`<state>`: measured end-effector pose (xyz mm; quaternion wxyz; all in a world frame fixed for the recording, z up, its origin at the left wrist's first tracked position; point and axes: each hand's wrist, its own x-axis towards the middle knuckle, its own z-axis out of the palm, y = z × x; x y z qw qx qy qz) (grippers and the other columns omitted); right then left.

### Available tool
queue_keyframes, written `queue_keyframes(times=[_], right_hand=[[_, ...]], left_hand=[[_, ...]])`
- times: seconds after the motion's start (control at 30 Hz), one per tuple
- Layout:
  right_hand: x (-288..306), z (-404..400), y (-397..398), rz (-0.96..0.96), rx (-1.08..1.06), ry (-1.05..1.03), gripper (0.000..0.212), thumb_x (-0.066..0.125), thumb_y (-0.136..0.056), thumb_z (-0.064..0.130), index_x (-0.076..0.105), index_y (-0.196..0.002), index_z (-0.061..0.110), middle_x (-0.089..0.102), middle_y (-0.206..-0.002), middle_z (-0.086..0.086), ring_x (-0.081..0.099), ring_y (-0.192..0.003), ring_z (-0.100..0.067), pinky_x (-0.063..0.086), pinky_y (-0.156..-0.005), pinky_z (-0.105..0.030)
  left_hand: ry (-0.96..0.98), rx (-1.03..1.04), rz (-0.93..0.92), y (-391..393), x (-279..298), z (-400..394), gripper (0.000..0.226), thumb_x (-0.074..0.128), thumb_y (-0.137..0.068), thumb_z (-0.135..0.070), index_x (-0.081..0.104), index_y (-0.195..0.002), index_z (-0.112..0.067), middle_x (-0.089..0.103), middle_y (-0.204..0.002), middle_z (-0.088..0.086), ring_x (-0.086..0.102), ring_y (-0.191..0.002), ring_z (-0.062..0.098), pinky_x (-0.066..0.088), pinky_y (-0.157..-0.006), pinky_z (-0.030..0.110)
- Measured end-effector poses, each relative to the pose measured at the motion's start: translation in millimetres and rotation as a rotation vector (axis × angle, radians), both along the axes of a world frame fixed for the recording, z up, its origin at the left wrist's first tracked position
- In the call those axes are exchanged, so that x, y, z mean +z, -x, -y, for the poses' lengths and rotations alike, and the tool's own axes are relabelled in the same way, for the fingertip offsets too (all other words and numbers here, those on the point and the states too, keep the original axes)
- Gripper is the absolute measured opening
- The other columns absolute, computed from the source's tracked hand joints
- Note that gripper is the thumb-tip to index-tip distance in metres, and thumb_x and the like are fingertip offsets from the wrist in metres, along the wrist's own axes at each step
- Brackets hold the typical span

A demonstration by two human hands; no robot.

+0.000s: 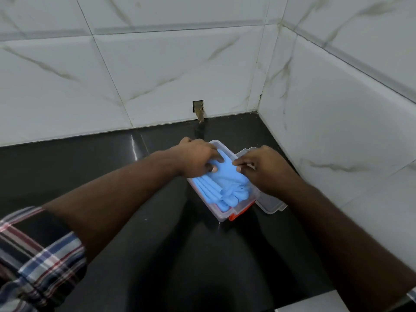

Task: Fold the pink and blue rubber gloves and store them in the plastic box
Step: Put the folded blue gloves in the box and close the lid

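Your left hand [198, 157] and right hand [263, 167] both pinch the folded blue glove [225, 183], which lies in the clear plastic box [202, 197] on the black counter [90, 163]. The box's lid [271, 204] lies just beside it on the right.

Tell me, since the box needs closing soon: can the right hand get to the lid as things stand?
Probably yes. The lid lies open right beside the plastic box, directly under the right hand, with nothing covering it. That hand would first have to let go of the blue gloves.
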<state>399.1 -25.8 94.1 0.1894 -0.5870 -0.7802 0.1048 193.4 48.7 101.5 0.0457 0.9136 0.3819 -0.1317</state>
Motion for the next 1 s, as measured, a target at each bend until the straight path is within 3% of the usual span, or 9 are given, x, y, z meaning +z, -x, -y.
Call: queue_keyframes(times=[0.13,0.23,0.33,0.5,0.77,0.87,1.0], right_hand=[[7,2,22,0.032,0.179,0.123,0.029,0.061,-0.09,0.044,0.074,-0.112,0.029,0.073,-0.113,0.009,0.06,-0.106,-0.013,0.048,-0.094,-0.038],[10,5,40,0.149,0.247,0.235,0.046,0.055,-0.09,0.056,0.066,-0.125,0.028,0.068,-0.123,0.008,0.056,-0.115,-0.012,0.039,-0.096,-0.025],[6,11,49,0.281,0.271,0.192,0.061,0.051,-0.089,0.063,0.059,-0.134,0.024,0.064,-0.128,0.003,0.055,-0.117,-0.013,0.04,-0.093,-0.027],[-5,19,55,0.213,0.217,0.142,0.05,0.054,-0.094,0.045,0.057,-0.136,0.019,0.063,-0.13,-0.001,0.058,-0.113,-0.014,0.033,-0.086,-0.016],[-30,12,61,0.255,0.171,0.289,0.042,0.055,-0.097,0.035,0.057,-0.136,0.018,0.061,-0.132,-0.001,0.056,-0.117,-0.017,0.038,-0.108,-0.03],[-32,10,62,0.322,0.185,0.326,0.037,0.058,-0.095,0.03,0.062,-0.13,0.017,0.065,-0.124,-0.005,0.06,-0.11,-0.022,0.047,-0.102,-0.038],[-5,12,54,0.329,0.276,0.4,0.033,0.051,-0.1,0.026,0.063,-0.128,0.013,0.065,-0.126,-0.006,0.059,-0.113,-0.024,0.045,-0.097,-0.031]], left_hand=[[0.138,0.032,0.087,25,18,-10,0.029,0.056,-0.097,-0.037,0.065,-0.124,-0.042,0.06,-0.134,-0.015,0.054,-0.123,0.015,0.042,-0.102,0.042],[0.183,0.008,0.081,32,19,-10,0.026,0.059,-0.097,-0.028,0.071,-0.12,-0.032,0.066,-0.128,-0.013,0.058,-0.117,0.013,0.043,-0.1,0.032],[0.228,0.021,0.105,36,15,-8,0.028,0.06,-0.097,-0.022,0.072,-0.121,-0.03,0.067,-0.127,-0.013,0.059,-0.115,0.013,0.04,-0.096,0.023],[0.238,0.003,0.075,46,11,-5,0.038,0.066,-0.092,-0.016,0.067,-0.128,-0.029,0.061,-0.139,-0.01,0.055,-0.126,0.014,0.037,-0.109,0.028],[0.172,-0.078,-0.011,34,1,-2,0.031,0.059,-0.096,-0.017,0.07,-0.124,-0.025,0.067,-0.129,-0.009,0.054,-0.124,0.014,0.036,-0.109,0.028],[0.18,0.01,-0.085,29,2,1,0.032,0.052,-0.099,-0.029,0.067,-0.126,-0.034,0.064,-0.131,-0.014,0.055,-0.121,0.016,0.042,-0.106,0.038],[0.108,0.088,-0.119,22,5,6,0.037,0.044,-0.1,-0.049,0.067,-0.122,-0.03,0.067,-0.118,-0.008,0.055,-0.11,0.017,0.037,-0.102,0.045]])
